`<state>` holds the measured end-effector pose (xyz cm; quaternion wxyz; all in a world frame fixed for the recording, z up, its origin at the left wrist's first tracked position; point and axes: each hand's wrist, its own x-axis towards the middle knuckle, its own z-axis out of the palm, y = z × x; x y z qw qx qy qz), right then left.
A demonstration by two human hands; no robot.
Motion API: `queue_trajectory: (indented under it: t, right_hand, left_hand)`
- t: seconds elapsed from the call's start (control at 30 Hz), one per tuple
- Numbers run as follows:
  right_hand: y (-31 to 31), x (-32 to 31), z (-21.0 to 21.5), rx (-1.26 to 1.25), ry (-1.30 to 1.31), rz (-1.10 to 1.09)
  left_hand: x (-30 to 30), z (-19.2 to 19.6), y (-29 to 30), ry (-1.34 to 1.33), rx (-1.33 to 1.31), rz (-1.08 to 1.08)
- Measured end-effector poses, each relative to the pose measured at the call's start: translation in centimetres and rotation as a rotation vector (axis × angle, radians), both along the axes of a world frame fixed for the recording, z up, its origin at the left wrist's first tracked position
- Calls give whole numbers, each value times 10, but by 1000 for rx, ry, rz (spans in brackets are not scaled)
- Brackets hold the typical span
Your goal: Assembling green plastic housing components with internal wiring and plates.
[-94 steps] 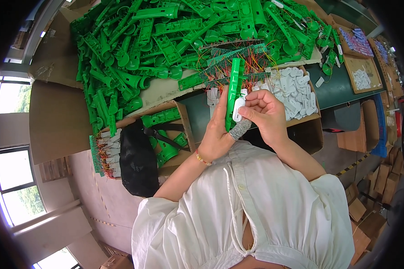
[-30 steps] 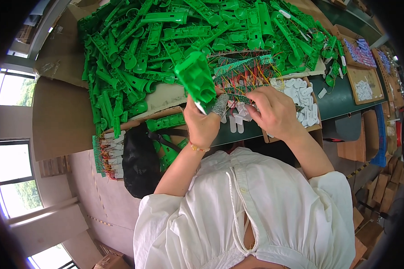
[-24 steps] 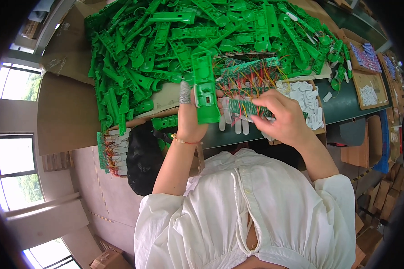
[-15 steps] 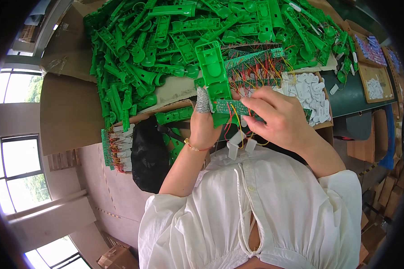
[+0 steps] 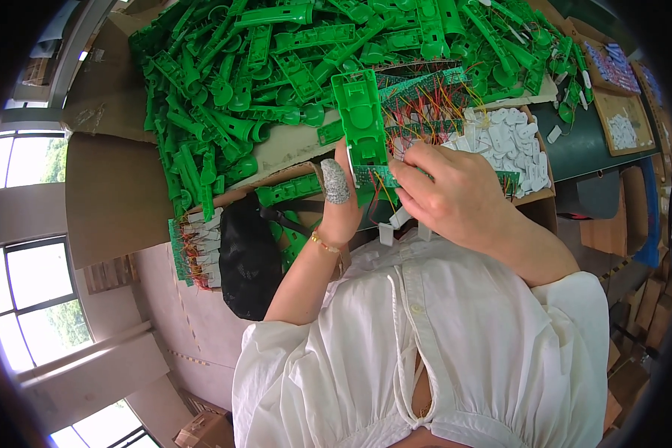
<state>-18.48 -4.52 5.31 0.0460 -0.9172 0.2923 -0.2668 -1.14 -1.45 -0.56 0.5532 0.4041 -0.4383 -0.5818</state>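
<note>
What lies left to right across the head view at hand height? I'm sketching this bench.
Windows → wired boards → black bag → left hand holding a green housing → right hand → white parts.

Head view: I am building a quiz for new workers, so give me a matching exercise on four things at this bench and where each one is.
Things:
1. green plastic housing
2. white flat pieces
3. black bag
4. gold bracelet

Places:
A. on the left wrist
B. heaped in a cardboard tray beyond the right hand
C. held upright in the left hand
D. below the green pile, left of the left forearm

Pairs: 1-C, 2-B, 3-D, 4-A
</note>
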Motion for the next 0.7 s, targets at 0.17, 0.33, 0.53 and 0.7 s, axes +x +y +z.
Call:
queue_trajectory:
  t: [0.17, 0.33, 0.53, 0.7]
  right_hand:
    - [-3, -1, -4, 197, -87, 21]
    - [-11, -4, -17, 277, -146, 50]
    - [-14, -4, -18, 356, -113, 27]
    - [-13, -6, -28, 351, -119, 27]
  left_hand:
    - [0, 0, 8, 244, 91, -60]
    - [6, -6, 7, 279, 160, -90]
    - [2, -10, 7, 307, 175, -65]
    - [-1, -9, 9, 295, 192, -69]
